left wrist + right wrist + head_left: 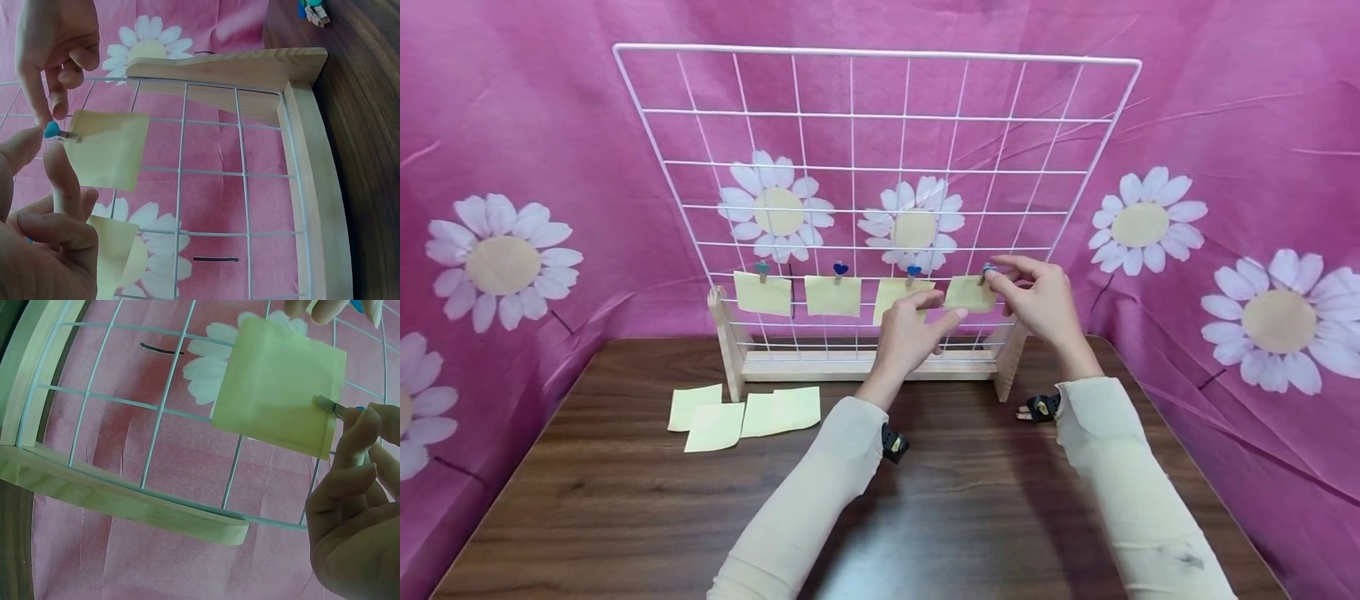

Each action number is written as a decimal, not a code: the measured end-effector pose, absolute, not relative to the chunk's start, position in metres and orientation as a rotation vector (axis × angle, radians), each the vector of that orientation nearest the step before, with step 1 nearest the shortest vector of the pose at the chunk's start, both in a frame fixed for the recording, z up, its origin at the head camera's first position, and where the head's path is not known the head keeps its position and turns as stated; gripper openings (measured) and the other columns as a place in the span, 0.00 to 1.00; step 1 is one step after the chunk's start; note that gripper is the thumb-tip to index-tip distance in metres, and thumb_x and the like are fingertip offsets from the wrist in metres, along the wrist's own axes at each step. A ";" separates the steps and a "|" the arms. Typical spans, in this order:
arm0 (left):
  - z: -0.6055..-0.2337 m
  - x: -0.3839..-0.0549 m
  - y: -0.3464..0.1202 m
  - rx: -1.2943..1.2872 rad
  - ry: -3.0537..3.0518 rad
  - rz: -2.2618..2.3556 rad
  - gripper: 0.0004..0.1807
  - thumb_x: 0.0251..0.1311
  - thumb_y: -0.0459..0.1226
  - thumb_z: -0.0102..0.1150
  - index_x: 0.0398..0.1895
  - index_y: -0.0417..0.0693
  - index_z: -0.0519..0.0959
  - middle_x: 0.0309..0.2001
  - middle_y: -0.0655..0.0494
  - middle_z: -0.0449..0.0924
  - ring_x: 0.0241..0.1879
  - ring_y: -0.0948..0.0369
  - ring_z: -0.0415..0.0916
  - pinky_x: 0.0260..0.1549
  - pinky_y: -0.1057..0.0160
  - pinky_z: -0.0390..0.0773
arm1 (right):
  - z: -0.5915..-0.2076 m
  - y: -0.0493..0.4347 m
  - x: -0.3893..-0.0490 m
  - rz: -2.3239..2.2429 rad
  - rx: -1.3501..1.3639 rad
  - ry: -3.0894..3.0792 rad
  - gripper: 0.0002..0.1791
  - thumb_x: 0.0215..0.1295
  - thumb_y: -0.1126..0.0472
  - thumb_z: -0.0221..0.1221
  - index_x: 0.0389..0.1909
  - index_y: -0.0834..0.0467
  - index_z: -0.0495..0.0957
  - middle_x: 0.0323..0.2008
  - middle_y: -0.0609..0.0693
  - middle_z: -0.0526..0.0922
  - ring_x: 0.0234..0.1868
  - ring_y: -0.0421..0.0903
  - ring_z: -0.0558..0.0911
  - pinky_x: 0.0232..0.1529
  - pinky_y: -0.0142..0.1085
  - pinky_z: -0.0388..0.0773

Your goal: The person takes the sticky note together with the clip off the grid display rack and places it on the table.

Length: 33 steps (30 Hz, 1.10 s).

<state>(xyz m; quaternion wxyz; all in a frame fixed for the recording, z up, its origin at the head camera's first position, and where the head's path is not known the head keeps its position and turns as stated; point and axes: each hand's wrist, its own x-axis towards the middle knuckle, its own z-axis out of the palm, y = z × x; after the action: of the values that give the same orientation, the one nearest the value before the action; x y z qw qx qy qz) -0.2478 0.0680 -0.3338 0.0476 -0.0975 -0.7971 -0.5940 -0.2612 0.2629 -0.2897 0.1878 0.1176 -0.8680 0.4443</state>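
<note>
My right hand pinches a small wooden clothespin with a teal heart between thumb and index finger. The clothespin's jaws overlap the edge of a yellow sticky note, rightmost in a row on the white wire grid. My left hand is just left of and below that note, thumb and fingers spread, holding nothing. It partly hides the third note, hung under a blue heart clothespin. Two more clipped notes, a second and a first, hang farther left.
Several loose yellow notes lie on the brown table, left of the grid's wooden stand. A few heart clothespins rest on the table by my right wrist. Pink flowered cloth hangs behind.
</note>
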 end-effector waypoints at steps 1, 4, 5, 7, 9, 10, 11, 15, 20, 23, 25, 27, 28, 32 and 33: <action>-0.334 -0.248 0.068 -0.297 -2.426 -1.821 0.30 0.60 0.51 0.71 0.62 0.46 0.80 0.57 0.55 0.83 0.15 0.61 0.79 0.27 0.65 0.77 | -0.290 0.263 -0.262 1.244 0.334 -2.449 0.19 0.70 0.60 0.63 0.57 0.65 0.81 0.35 0.63 0.86 0.16 0.37 0.78 0.18 0.29 0.75; -0.335 -0.249 0.070 -0.298 -2.415 -1.851 0.32 0.60 0.50 0.71 0.65 0.47 0.78 0.59 0.56 0.82 0.16 0.61 0.80 0.27 0.66 0.78 | -0.289 0.262 -0.263 1.229 0.339 -2.455 0.18 0.71 0.61 0.63 0.56 0.66 0.82 0.34 0.62 0.86 0.16 0.40 0.79 0.17 0.28 0.74; -0.335 -0.249 0.070 -0.299 -2.414 -1.860 0.32 0.61 0.49 0.71 0.66 0.47 0.78 0.60 0.56 0.82 0.16 0.61 0.80 0.26 0.66 0.78 | -0.289 0.262 -0.263 1.226 0.340 -2.455 0.18 0.71 0.60 0.62 0.56 0.66 0.82 0.34 0.62 0.86 0.16 0.41 0.80 0.17 0.28 0.74; -0.335 -0.249 0.071 -0.298 -2.411 -1.879 0.33 0.61 0.48 0.70 0.68 0.48 0.76 0.61 0.56 0.81 0.16 0.61 0.80 0.23 0.67 0.76 | -0.289 0.262 -0.264 1.215 0.338 -2.457 0.17 0.72 0.59 0.62 0.55 0.65 0.83 0.34 0.62 0.86 0.17 0.47 0.81 0.16 0.28 0.73; -0.336 -0.250 0.072 -0.300 -2.413 -1.886 0.33 0.63 0.47 0.70 0.69 0.48 0.74 0.61 0.56 0.80 0.16 0.61 0.80 0.19 0.68 0.73 | -0.289 0.261 -0.265 1.210 0.342 -2.460 0.17 0.72 0.58 0.62 0.54 0.65 0.83 0.34 0.62 0.86 0.18 0.52 0.82 0.16 0.29 0.73; -0.335 -0.250 0.073 -0.299 -2.413 -1.889 0.33 0.63 0.47 0.69 0.70 0.49 0.74 0.61 0.56 0.80 0.16 0.61 0.79 0.17 0.68 0.72 | -0.289 0.261 -0.266 1.211 0.344 -2.461 0.16 0.72 0.58 0.62 0.53 0.65 0.83 0.34 0.62 0.86 0.19 0.52 0.82 0.16 0.29 0.73; -0.335 -0.251 0.073 -0.299 -2.413 -1.886 0.33 0.63 0.46 0.69 0.70 0.49 0.73 0.61 0.55 0.80 0.16 0.61 0.79 0.16 0.69 0.70 | -0.289 0.261 -0.267 1.211 0.346 -2.461 0.16 0.72 0.58 0.62 0.53 0.65 0.84 0.34 0.62 0.86 0.18 0.51 0.82 0.16 0.29 0.74; -0.335 -0.252 0.077 -0.304 -2.402 -1.856 0.29 0.65 0.42 0.67 0.69 0.48 0.74 0.58 0.54 0.82 0.17 0.55 0.81 0.15 0.69 0.69 | -0.289 0.259 -0.268 1.218 0.350 -2.457 0.15 0.72 0.59 0.62 0.51 0.65 0.84 0.34 0.62 0.86 0.16 0.44 0.80 0.17 0.29 0.74; -0.336 -0.255 0.083 -0.287 -2.368 -1.804 0.23 0.64 0.36 0.65 0.63 0.48 0.79 0.47 0.56 0.86 0.16 0.59 0.81 0.20 0.67 0.76 | -0.290 0.259 -0.267 1.185 0.327 -2.430 0.13 0.71 0.59 0.63 0.49 0.65 0.86 0.32 0.61 0.87 0.15 0.42 0.79 0.17 0.28 0.74; -0.335 -0.256 0.085 -0.299 -2.353 -1.801 0.19 0.64 0.34 0.64 0.59 0.47 0.81 0.43 0.56 0.86 0.14 0.62 0.79 0.19 0.66 0.77 | -0.292 0.259 -0.268 1.148 0.294 -2.404 0.13 0.70 0.59 0.65 0.47 0.63 0.87 0.31 0.61 0.87 0.14 0.38 0.77 0.17 0.27 0.74; -0.334 -0.256 0.086 -0.314 -2.344 -1.800 0.16 0.65 0.34 0.63 0.55 0.45 0.82 0.40 0.55 0.86 0.14 0.63 0.78 0.18 0.67 0.78 | -0.294 0.258 -0.268 1.133 0.265 -2.388 0.13 0.69 0.58 0.66 0.47 0.62 0.88 0.30 0.61 0.87 0.14 0.35 0.76 0.17 0.26 0.73; -0.332 -0.257 0.088 -0.328 -2.340 -1.806 0.12 0.66 0.34 0.63 0.51 0.44 0.83 0.38 0.55 0.85 0.14 0.61 0.79 0.17 0.66 0.78 | -0.295 0.258 -0.269 1.129 0.243 -2.372 0.13 0.69 0.57 0.66 0.46 0.61 0.88 0.31 0.61 0.88 0.13 0.33 0.75 0.17 0.25 0.73; -0.331 -0.257 0.088 -0.332 -2.339 -1.806 0.11 0.66 0.34 0.63 0.50 0.44 0.83 0.37 0.55 0.85 0.14 0.59 0.80 0.17 0.66 0.78 | -0.295 0.257 -0.269 1.129 0.239 -2.363 0.13 0.68 0.57 0.66 0.46 0.61 0.88 0.31 0.61 0.88 0.13 0.33 0.76 0.17 0.25 0.73; -0.327 -0.259 0.090 -0.329 -2.353 -1.784 0.07 0.67 0.35 0.63 0.45 0.44 0.84 0.36 0.57 0.84 0.17 0.56 0.82 0.18 0.67 0.77 | -0.298 0.255 -0.270 1.121 0.250 -2.319 0.11 0.67 0.59 0.67 0.44 0.62 0.89 0.34 0.60 0.88 0.14 0.36 0.77 0.17 0.24 0.73; -0.327 -0.260 0.090 -0.324 -2.360 -1.768 0.07 0.67 0.35 0.63 0.44 0.45 0.84 0.36 0.57 0.84 0.17 0.57 0.82 0.19 0.67 0.77 | -0.298 0.255 -0.270 1.123 0.257 -2.307 0.11 0.67 0.59 0.68 0.44 0.63 0.89 0.35 0.60 0.88 0.14 0.38 0.78 0.17 0.24 0.73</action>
<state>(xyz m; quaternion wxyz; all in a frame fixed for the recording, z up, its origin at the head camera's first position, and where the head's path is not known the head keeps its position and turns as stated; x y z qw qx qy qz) -0.2598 0.0904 -0.3266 0.0875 -0.1087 -0.7924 -0.5938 -0.2704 0.2550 -0.2981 0.2777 0.0958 -0.8595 0.4184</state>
